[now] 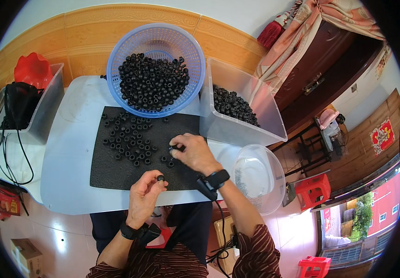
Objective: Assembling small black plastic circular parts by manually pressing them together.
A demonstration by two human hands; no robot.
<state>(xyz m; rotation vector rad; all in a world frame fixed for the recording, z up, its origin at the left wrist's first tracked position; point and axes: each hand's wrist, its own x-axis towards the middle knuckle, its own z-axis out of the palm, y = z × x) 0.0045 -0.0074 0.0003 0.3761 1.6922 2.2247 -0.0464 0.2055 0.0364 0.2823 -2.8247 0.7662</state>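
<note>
Black parts [161, 178] are pinched by left hand [143, 189] and right hand [193, 150], dozens apparently left loose beyond the fingers, completion unclear.

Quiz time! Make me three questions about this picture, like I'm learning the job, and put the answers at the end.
1. True or false: the left hand pinches a small black piece.
2. What colour is the round basket?
A) red
B) blue
C) green
3. What lies between the loose black pieces and the table?

Key:
1. True.
2. B.
3. A dark mat.
</note>
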